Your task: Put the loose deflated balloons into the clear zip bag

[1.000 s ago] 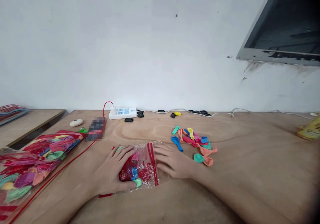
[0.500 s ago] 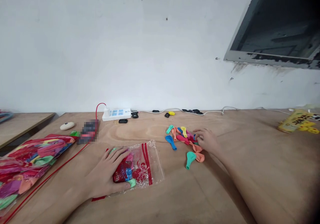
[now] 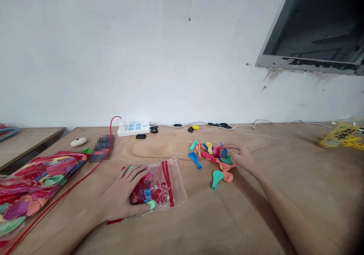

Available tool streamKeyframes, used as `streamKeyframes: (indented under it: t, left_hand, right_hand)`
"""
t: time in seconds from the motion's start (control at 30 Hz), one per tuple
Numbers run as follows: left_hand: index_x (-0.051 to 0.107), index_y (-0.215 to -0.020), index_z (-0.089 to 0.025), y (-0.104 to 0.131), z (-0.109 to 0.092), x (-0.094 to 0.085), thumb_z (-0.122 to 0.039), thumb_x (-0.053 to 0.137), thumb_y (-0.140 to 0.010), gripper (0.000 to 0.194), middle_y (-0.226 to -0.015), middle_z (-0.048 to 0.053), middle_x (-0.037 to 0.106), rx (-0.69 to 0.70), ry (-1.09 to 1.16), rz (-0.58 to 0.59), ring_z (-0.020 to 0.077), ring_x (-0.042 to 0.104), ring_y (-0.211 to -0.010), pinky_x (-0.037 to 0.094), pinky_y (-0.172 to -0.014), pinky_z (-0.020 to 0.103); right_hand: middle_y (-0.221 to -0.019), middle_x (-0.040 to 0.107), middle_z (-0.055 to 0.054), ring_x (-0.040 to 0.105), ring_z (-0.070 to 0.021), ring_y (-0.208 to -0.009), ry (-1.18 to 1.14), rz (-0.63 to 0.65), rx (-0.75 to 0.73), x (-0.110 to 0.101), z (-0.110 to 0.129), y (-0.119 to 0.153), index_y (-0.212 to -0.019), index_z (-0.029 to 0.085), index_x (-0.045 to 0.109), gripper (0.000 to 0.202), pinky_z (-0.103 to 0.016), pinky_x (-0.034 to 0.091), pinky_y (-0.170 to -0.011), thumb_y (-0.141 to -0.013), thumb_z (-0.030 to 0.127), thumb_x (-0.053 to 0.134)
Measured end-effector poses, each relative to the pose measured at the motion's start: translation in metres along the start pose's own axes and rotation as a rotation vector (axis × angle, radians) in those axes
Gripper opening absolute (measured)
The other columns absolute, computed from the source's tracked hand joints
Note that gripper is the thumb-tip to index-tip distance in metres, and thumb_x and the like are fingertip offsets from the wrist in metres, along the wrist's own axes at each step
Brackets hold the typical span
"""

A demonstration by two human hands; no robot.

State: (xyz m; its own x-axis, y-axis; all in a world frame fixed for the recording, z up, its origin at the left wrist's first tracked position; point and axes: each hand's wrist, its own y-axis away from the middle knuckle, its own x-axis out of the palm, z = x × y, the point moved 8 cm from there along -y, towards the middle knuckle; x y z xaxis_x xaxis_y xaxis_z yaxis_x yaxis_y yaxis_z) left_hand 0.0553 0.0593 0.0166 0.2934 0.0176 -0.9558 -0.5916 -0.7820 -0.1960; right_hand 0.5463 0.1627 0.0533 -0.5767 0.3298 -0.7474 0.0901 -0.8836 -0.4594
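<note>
My left hand point(image 3: 123, 192) lies flat over a clear zip bag point(image 3: 178, 190) with red print, fingers stretched across its left part. Colored balloons point(image 3: 147, 194) show inside the bag, some hidden under the hand. At the right edge of a small heap of loose balloons, my right hand point(image 3: 240, 156) has its fingers extended and apart. Its fingertips are at a blue balloon point(image 3: 224, 152); I cannot tell whether they touch. Also in the heap are a yellow balloon point(image 3: 209, 148) and a red one point(image 3: 208, 156). A teal balloon point(image 3: 217, 178) lies nearer me.
A larger bag of balloons point(image 3: 48, 179) lies at the left, beside a red cable point(image 3: 76, 184) and a blurred-out device point(image 3: 101, 148). Along the wall are a white power strip point(image 3: 133, 129) and small black items point(image 3: 140, 136). A yellow container point(image 3: 337, 135) lies far right.
My right hand has drawn slightly right and its fingers have straightened, uncovering the blue balloon and more of a dark green one. My left hand stays on the bag.
</note>
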Motion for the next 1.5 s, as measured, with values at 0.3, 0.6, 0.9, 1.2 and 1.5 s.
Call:
streamKeyframes:
  t: [0.3, 0.6, 0.9, 1.2, 1.5]
  left_hand:
    - [0.029, -0.167, -0.036, 0.001, 0.002, 0.002, -0.079, 0.071, -0.084, 0.103, -0.168, 0.010, 0.042, 0.015, 0.006, 0.002, 0.0412, 0.045, -0.148, 0.030, -0.125, 0.066]
    - [0.035, -0.165, -0.036, 0.001, 0.001, 0.001, -0.078, 0.072, -0.085, 0.098, -0.166, 0.010, 0.044, 0.034, 0.002, -0.015, 0.0406, 0.045, -0.148, 0.030, -0.125, 0.064]
    - [0.034, -0.165, -0.034, 0.000, -0.001, 0.001, -0.077, 0.071, -0.086, 0.097, -0.168, 0.010, 0.042, 0.024, 0.001, 0.017, 0.0393, 0.042, -0.150, 0.028, -0.126, 0.064]
    - [0.035, -0.165, -0.036, 0.000, 0.000, 0.000, -0.076, 0.073, -0.085, 0.098, -0.167, 0.009, 0.043, 0.033, 0.012, -0.012, 0.0400, 0.044, -0.149, 0.029, -0.126, 0.063]
    - [0.030, -0.167, -0.036, 0.000, -0.001, 0.001, -0.076, 0.071, -0.087, 0.099, -0.167, 0.010, 0.043, 0.036, 0.005, 0.007, 0.0397, 0.044, -0.150, 0.028, -0.126, 0.065]
  right_hand:
    - [-0.134, 0.074, -0.004, 0.065, -0.0321, -0.131, -0.710, 0.006, 0.210, 0.014, 0.034, 0.009, -0.121, 0.028, 0.080, 0.045, -0.046, 0.052, -0.113, -0.078, 0.033, 0.069]
    - [-0.111, 0.079, -0.009, 0.074, -0.0299, -0.101, -0.909, 0.245, 0.357, 0.066, 0.086, 0.031, -0.136, 0.020, 0.073, 0.057, -0.044, 0.061, -0.090, -0.081, 0.032, 0.070]
    - [-0.160, 0.052, -0.007, 0.055, -0.0325, -0.142, -0.580, 0.224, 0.028, 0.080, 0.094, 0.031, -0.159, 0.032, 0.049, 0.068, -0.059, 0.040, -0.123, -0.094, 0.039, 0.067]
    - [-0.153, 0.059, -0.007, 0.050, -0.0301, -0.148, -0.212, 0.302, -0.415, 0.092, 0.131, 0.044, -0.141, 0.031, 0.068, 0.036, -0.058, 0.039, -0.125, -0.108, 0.038, 0.055]
    - [-0.158, 0.053, -0.007, 0.039, -0.0371, -0.153, 0.109, 0.150, -0.286, 0.092, 0.107, 0.033, -0.140, 0.034, 0.070, 0.039, -0.068, 0.035, -0.122, -0.109, 0.049, 0.050]
